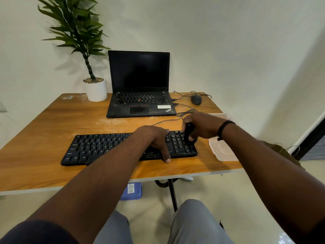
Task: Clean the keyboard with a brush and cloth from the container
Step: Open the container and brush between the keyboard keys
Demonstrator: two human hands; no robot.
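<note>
Right hand (202,126) brushes flat keyboard (98,147) (black plastic).

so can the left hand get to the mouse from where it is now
Probably, but not directly: the left hand rests flat on the keyboard, and the mouse lies far right beside the laptop, with the right hand holding the brush between.

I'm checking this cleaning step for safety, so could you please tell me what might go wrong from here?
The right hand works the brush at the keyboard's right end; hard strokes might pop a keycap. Dislodged dust may land on the table. The right forearm hangs over the container lid near the table edge and could knock it off. The left hand rests flat on the keys, so that patch may go unbrushed.
</note>
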